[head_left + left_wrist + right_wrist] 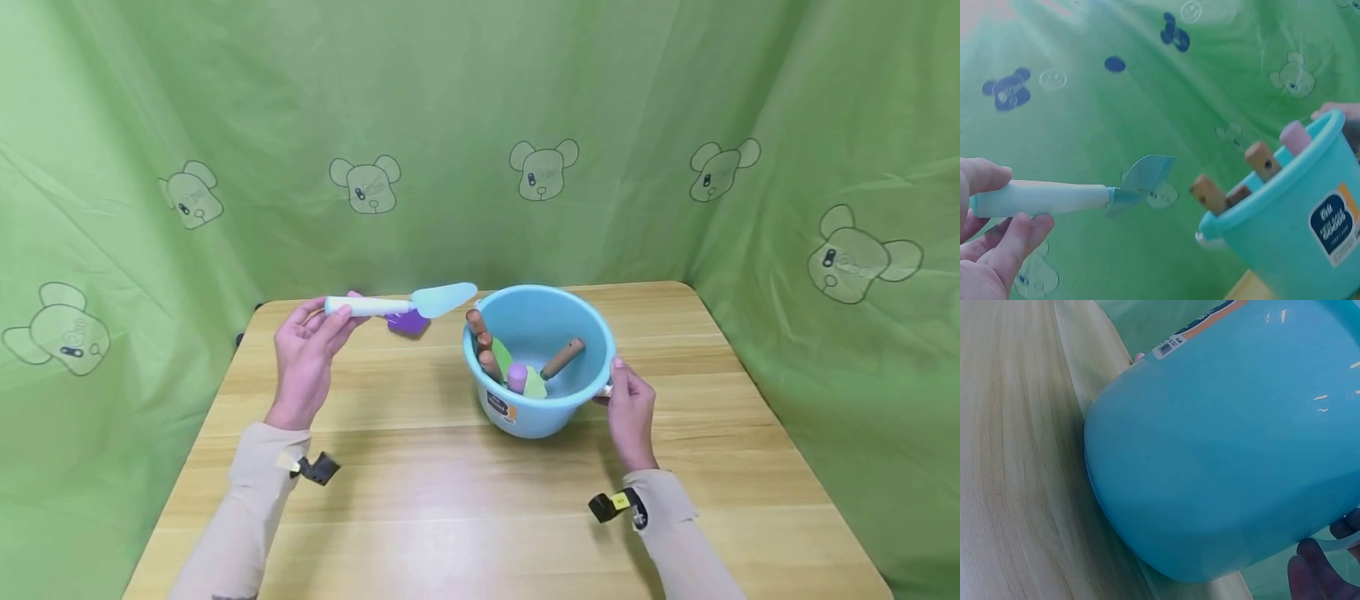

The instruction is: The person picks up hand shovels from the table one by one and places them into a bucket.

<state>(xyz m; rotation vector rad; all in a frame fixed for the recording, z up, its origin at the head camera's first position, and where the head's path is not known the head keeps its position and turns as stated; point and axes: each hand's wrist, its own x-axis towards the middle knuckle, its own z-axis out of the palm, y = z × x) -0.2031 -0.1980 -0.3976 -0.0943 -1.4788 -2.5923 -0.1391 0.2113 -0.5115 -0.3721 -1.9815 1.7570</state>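
Observation:
My left hand pinches a light blue hand trowel by its pale handle, between thumb and fingers. The trowel is held level in the air, blade toward the bucket, left of its rim. A light blue bucket is gripped at its right edge by my right hand, thumb at the rim, fingers by the white bail. Inside lean several tools with brown wooden handles, a purple handle and a green blade. In the left wrist view the bucket looks tilted.
A purple tool head lies on the wooden table behind the trowel, partly hidden by it. Green curtains with mouse-face prints surround the table at the back and both sides.

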